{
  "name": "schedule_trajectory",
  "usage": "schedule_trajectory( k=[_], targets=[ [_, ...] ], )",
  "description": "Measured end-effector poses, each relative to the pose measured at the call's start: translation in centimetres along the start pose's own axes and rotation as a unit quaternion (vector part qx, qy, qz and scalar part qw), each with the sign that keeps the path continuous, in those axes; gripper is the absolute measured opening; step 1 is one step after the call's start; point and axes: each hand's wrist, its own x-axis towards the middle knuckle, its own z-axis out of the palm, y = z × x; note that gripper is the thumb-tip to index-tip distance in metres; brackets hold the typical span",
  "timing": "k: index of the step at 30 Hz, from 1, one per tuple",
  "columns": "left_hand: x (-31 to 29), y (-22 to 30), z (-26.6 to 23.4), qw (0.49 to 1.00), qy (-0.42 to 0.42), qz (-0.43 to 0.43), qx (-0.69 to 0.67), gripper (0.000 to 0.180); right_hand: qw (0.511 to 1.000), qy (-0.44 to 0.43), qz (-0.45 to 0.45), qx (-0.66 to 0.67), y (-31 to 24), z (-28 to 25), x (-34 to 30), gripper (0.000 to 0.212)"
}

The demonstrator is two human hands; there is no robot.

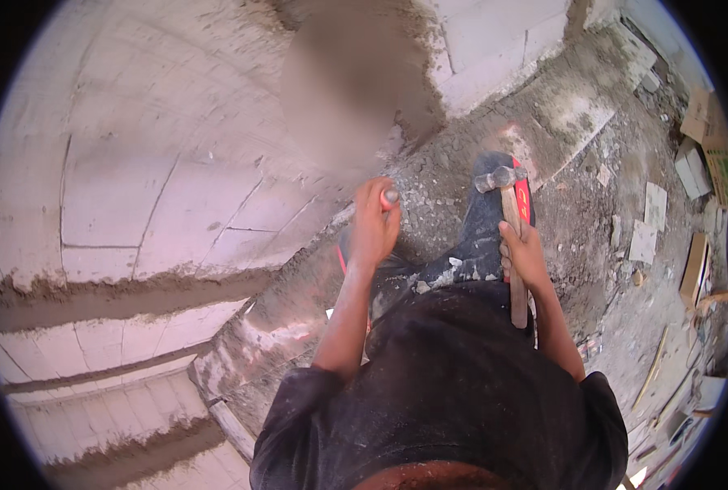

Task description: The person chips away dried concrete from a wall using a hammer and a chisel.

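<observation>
My left hand (372, 216) is closed around a chisel (391, 197), whose round grey metal end and red-orange grip show above the fist. The chisel's blade is hidden below the hand. In my right hand (524, 253) is a hammer (518, 302), gripped partway along its wooden handle. The hammer's grey metal head points away from me, over my right leg and red-trimmed shoe. Both hands are apart, the left one close to the foot of the pale block wall (176, 204).
Rubble and chips (433, 208) cover the ground between wall and feet. White chips lie on my dark trousers (454, 269). Mortar bands cross the wall, with a blurred brown patch (339, 82) ahead. Cardboard boxes (711, 135), tile pieces (644, 241) and sticks lie at right.
</observation>
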Motion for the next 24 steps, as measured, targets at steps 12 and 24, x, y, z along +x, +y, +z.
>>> schedule_trajectory(
  k=[12, 24],
  targets=[
    [17.1, 5.4, -1.5, 0.976, 0.136, 0.156, -0.067, 0.028, 0.994, 0.021, -0.109, -0.013, -7.8, 2.7, -0.9, 0.024],
    [19.6, 3.8, -0.3, 0.971, 0.218, 0.080, -0.059, 0.022, 0.976, 0.000, -0.213, -0.034, -15.7, 4.0, -1.5, 0.023]
  ],
)
